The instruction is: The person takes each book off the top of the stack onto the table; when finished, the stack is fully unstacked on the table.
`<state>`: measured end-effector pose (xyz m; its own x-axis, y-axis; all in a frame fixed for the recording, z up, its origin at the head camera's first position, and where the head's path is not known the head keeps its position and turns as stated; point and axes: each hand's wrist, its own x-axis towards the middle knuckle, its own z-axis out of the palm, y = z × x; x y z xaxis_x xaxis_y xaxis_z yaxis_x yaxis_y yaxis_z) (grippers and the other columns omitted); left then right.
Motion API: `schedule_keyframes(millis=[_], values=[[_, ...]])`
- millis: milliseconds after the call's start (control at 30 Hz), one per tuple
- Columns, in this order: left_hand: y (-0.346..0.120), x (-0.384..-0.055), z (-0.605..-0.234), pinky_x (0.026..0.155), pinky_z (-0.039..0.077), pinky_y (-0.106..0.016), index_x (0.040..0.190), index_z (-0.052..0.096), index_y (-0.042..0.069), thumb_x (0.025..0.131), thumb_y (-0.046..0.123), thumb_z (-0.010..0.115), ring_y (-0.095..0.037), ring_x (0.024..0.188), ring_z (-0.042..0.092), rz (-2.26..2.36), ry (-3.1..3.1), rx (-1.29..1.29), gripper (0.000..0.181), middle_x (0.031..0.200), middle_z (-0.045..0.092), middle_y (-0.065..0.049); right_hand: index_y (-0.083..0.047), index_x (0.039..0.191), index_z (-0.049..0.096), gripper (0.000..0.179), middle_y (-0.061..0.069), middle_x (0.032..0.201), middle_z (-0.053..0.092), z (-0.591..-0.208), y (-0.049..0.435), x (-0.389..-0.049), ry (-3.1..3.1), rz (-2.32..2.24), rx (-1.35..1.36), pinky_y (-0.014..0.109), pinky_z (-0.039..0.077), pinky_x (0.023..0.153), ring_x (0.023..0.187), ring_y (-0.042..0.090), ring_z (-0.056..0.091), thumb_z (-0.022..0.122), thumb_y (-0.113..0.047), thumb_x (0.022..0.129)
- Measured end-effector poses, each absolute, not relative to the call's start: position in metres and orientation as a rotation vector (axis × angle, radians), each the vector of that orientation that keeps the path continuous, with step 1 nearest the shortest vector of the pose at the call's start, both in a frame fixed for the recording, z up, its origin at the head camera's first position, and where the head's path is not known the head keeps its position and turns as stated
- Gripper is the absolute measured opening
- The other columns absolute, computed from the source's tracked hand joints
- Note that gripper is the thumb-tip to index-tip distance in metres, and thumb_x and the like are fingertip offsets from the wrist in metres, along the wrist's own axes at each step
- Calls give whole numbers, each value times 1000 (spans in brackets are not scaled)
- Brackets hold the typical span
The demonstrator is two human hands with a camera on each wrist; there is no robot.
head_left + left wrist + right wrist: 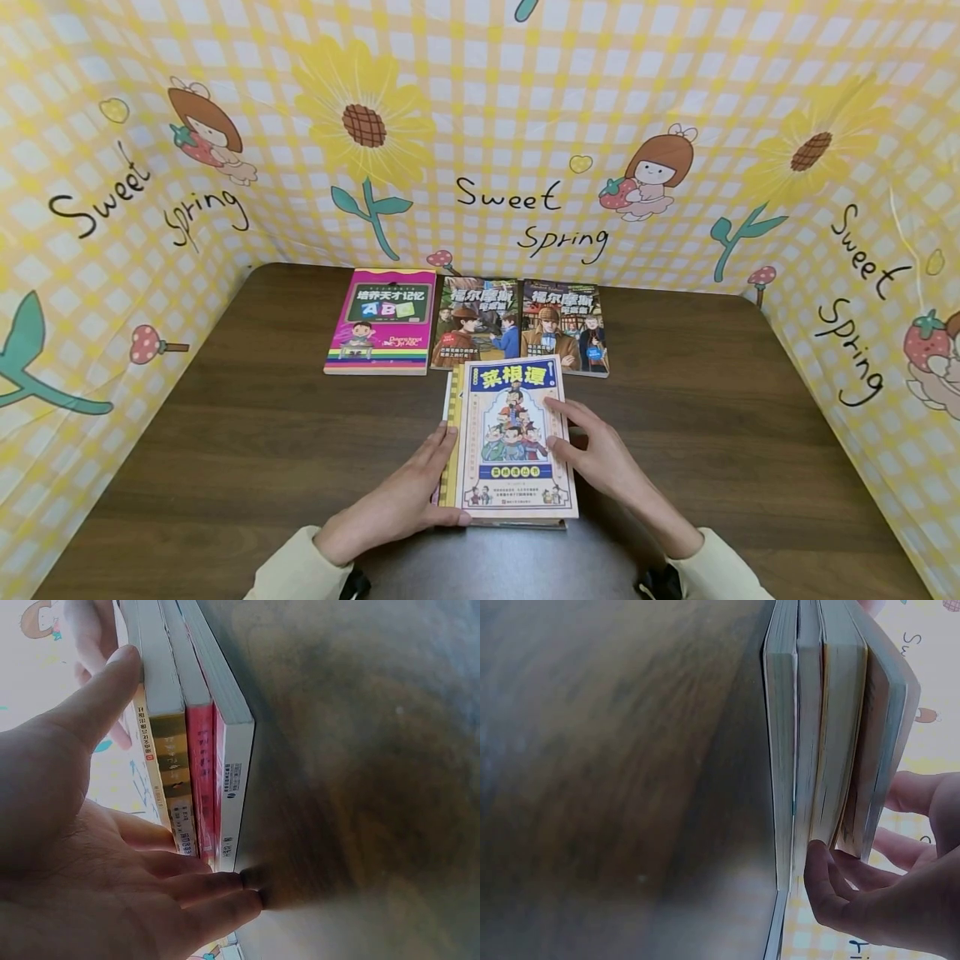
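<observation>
Dark brown wood grain covers the worktop (247, 433), and near its front edge lies a small stack of books (513, 442), the top one showing a cream cover with a blue title band and cartoon figures. The left hand (401, 500) lies along the stack's spine side, its thumb over the top cover's edge and its fingers (217, 889) stretched along the bottom of the stack against the wood. The right hand (603, 458) sits at the opposite side, two straight fingers (558, 412) resting on the top cover; the right wrist view shows its thumb (821, 881) tucked at the page edges, seemingly lifting the upper books a little, though the blur makes this uncertain. Neither hand is closed around the stack. Beyond it, in a row near the back edge, lie a pink book (382, 321) and two comic-style books (476, 321) (564, 325), side by side. Yellow checked cloth (525, 125) printed with sunflowers walls in three sides.
</observation>
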<state>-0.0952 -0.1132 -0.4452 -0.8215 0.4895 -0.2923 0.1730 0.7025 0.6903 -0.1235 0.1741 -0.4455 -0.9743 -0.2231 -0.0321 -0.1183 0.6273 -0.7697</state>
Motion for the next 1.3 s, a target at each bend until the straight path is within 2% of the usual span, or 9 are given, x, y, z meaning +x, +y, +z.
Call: schedule_keyframes(millis=[333,833,1100,1300], values=[[-113,-95,-446,110,25,-56,154,13,2,79,56,71,-38,144,15,927,2463,524,109,159,7,-21,-23,141,51,55,6,142,48,-447,174,-124,2706,-1267,-264,55,39,101,121,25,49,69,-17,89],[-113,-95,-447,110,25,-55,153,14,1,79,54,73,-38,144,15,916,2486,541,109,159,8,-21,-22,140,51,54,9,134,52,-451,175,-125,2674,-1279,-256,49,45,94,108,25,52,69,-17,89],[-114,-95,-447,110,26,-56,154,13,2,79,55,71,-38,144,15,930,2474,536,108,159,7,-21,-23,144,46,59,9,144,46,-452,175,-126,2639,-1255,-269,54,37,102,126,27,46,69,-21,89],[-114,-94,-447,110,26,-56,154,13,2,79,55,72,-39,144,15,923,2482,538,109,159,8,-21,-23,144,46,59,10,142,46,-451,174,-126,2637,-1247,-259,54,39,99,122,27,49,68,-21,90]])
